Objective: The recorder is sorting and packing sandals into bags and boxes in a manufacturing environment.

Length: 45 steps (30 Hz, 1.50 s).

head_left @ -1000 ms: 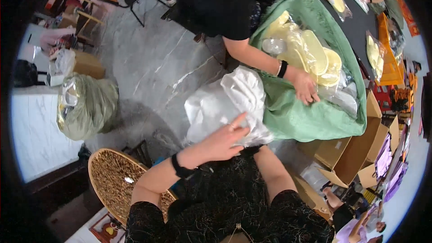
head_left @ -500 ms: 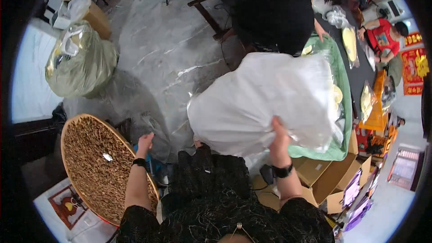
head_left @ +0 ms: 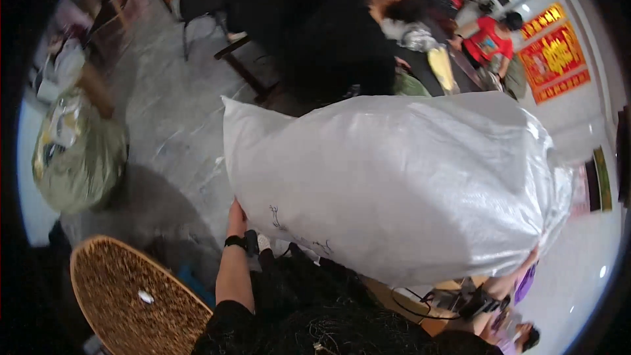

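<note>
Left hand (head_left: 235, 213) pressed against the lower left edge of a large white woven sack (head_left: 394, 184), fingers tucked under or behind the sack, so cannot tell how far apart. Black band on that wrist. Right hand (head_left: 529, 264) at the sack's lower right corner, mostly hidden behind the bulge; spread of its fingers also impossible to tell, though touching the sack. Sack itself lifted, filling the centre and right of the frame, full and rounded, a knotted corner poking toward upper left, faint dark scribbles near its lower left. Below, own dark clothing across the bottom centre. At lower left, a round woven basket tray (head_left: 125, 302) with a small white scrap lying in it. Grey marbled floor (head_left: 164, 131) through the left half. At far left, a bulging greenish plastic bag (head_left: 75, 151) standing on that floor. Across the top centre, a person in black (head_left: 342, 46) bent over; farther back at upper right, another person in a red top (head_left: 490, 43). Red wall hangings (head_left: 555, 52) with gold figures at upper right.
</note>
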Each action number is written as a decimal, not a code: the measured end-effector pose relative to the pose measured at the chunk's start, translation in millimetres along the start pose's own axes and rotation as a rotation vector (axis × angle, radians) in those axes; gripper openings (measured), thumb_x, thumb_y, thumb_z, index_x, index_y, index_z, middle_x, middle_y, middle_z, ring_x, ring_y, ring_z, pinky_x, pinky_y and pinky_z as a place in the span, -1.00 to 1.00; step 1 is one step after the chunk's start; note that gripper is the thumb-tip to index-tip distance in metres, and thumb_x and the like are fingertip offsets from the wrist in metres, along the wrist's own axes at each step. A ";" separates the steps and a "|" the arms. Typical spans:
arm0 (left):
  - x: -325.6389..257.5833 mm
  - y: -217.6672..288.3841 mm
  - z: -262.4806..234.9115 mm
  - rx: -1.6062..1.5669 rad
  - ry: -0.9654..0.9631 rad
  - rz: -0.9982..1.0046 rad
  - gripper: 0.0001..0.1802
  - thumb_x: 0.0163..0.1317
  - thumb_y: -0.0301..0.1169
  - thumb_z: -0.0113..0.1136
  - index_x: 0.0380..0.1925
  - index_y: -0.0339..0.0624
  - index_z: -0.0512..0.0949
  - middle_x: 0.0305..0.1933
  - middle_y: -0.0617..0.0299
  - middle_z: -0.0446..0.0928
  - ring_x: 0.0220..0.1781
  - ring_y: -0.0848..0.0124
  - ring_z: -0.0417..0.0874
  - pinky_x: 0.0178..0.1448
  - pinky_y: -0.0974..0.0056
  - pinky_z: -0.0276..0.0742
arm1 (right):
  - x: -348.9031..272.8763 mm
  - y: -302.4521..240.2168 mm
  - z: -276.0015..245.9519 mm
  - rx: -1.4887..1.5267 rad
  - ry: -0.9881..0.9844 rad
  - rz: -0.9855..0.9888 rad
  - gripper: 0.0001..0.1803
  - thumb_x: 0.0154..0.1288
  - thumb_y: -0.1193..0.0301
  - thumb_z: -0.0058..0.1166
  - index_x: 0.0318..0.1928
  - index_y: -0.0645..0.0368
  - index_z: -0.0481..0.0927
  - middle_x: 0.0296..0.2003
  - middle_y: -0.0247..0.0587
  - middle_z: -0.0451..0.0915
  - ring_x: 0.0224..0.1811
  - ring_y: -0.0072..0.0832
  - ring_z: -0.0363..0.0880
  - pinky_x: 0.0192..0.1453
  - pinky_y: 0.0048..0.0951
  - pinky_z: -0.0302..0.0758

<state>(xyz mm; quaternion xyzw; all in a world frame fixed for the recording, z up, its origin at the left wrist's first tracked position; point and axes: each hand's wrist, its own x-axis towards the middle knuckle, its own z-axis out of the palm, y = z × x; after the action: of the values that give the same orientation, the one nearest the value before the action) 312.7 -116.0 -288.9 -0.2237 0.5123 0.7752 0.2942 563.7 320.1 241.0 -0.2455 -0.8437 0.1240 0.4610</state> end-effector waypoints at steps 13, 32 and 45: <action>-66.2 33.6 34.3 0.317 0.537 0.293 -0.68 0.21 -0.28 0.18 -0.55 -0.36 0.53 -0.55 0.35 0.44 -0.52 0.51 0.35 -0.44 0.31 0.28 | -12.6 123.5 102.1 1.251 -0.184 1.217 -0.48 0.32 0.18 -0.08 0.18 0.24 0.38 0.05 -0.14 0.53 0.08 -0.28 0.50 0.21 -0.27 0.41; -451.2 218.5 506.1 0.421 0.435 0.612 -0.45 0.25 -0.10 0.03 -0.01 -0.43 0.45 0.01 0.01 0.50 0.01 0.30 0.52 0.09 0.25 0.42 | 140.9 397.6 292.1 2.065 -0.600 1.502 -0.55 0.38 0.14 -0.10 0.06 0.26 0.46 -0.02 -0.13 0.58 -0.02 -0.29 0.57 0.14 -0.29 0.48; -413.7 231.9 727.0 1.140 0.124 1.213 -0.50 0.36 -0.24 -0.02 0.18 -0.36 0.32 0.18 0.13 0.42 0.19 0.41 0.40 0.28 0.34 0.27 | -125.9 568.5 146.1 0.304 -1.140 0.093 -0.23 -0.11 -0.17 0.28 -0.15 0.33 0.59 -0.31 0.08 0.61 -0.12 -0.03 0.55 -0.09 -0.09 0.42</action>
<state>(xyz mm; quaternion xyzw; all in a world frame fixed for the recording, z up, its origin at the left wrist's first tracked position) 421.5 393.2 405.6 0.2321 0.8728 0.4075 -0.1350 668.9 738.6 -176.4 -0.1078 -0.9194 0.3760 -0.0411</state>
